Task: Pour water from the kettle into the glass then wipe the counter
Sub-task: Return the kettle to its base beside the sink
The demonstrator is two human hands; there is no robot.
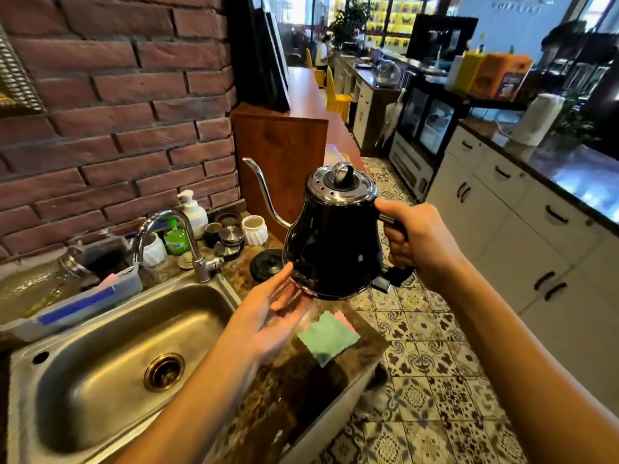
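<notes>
A person's right hand (415, 236) is wrapped tightly around the handle of a black gooseneck kettle (335, 239), lifting it clear of the counter (268, 390). The kettle hangs upright just to the left of that hand, its thin curved spout (264, 192) pointing away to the left, toward a brick wall. The left hand (271, 313) is spread flat, palm up, grasping nothing; its fingertips (284, 272) sit at the kettle's lower edge, touching or nearly touching, as if to steady the base. Beyond the left hand's fingertips, the kettle's round black base plate (266, 264) rests on the counter. Just to the right of the left palm lies a folded green cloth (328, 336) with a pink one beneath it. To the left of the left forearm is a steel sink (110, 346). No drinking glass can be picked out with certainty; small cups stand near the tap (187, 236), well beyond the left hand. The kettle looks rigid, glossy and probably heavy if full, and its metal body may be hot, so the handle is the safe grip. The cloth looks soft and light, easily pinched anywhere.
</notes>
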